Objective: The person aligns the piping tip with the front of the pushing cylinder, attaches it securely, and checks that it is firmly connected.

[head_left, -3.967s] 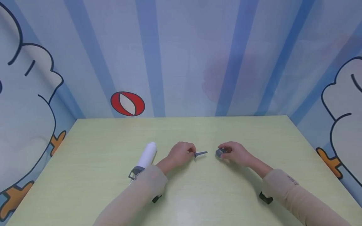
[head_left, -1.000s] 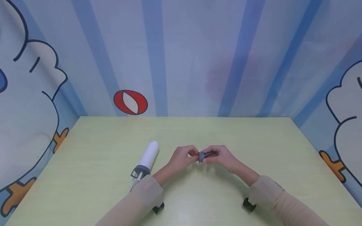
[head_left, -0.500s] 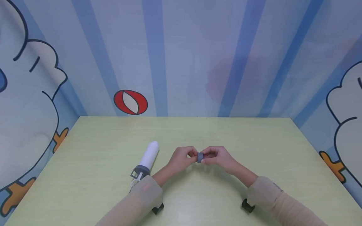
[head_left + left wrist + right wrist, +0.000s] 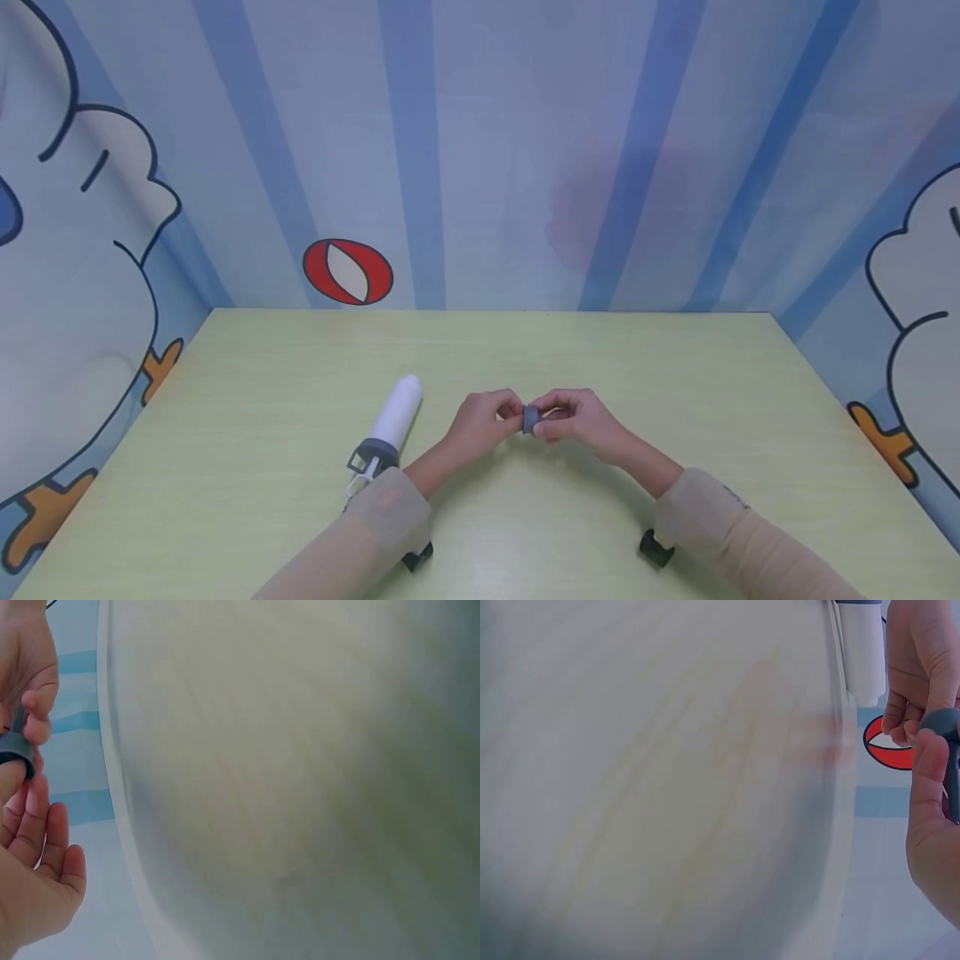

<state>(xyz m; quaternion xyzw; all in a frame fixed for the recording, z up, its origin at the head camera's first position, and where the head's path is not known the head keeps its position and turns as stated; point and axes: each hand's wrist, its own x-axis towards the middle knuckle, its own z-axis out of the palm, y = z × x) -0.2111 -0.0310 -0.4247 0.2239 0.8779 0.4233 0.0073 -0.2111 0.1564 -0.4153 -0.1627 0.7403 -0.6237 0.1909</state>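
Note:
Above the middle of the table, both hands meet at a small dark grey nozzle cap [image 4: 531,419]. My left hand [image 4: 477,427] pinches its left side; the left wrist view has the left thumb at the open end of the cap [image 4: 18,748]. My right hand [image 4: 583,421] grips it from the other side, thumb and fingers at the rim. A thin grey stem [image 4: 952,780] runs back from the cap beneath the right fingers, largely hidden in the head view. Left of the hands lies a white tube [image 4: 397,412] with a grey collar and a white handle, partly behind the left sleeve.
The pale wooden table [image 4: 600,358] ends at a striped blue backdrop [image 4: 495,167] printed with a red ball and cartoon figures. A black wrist strap piece [image 4: 656,548] shows under the right sleeve, another [image 4: 417,557] under the left.
Four seconds ago the left hand held the thin stem and the right the round cap, apart. Both are now together between the hands. Over the last half second the hands have barely moved.

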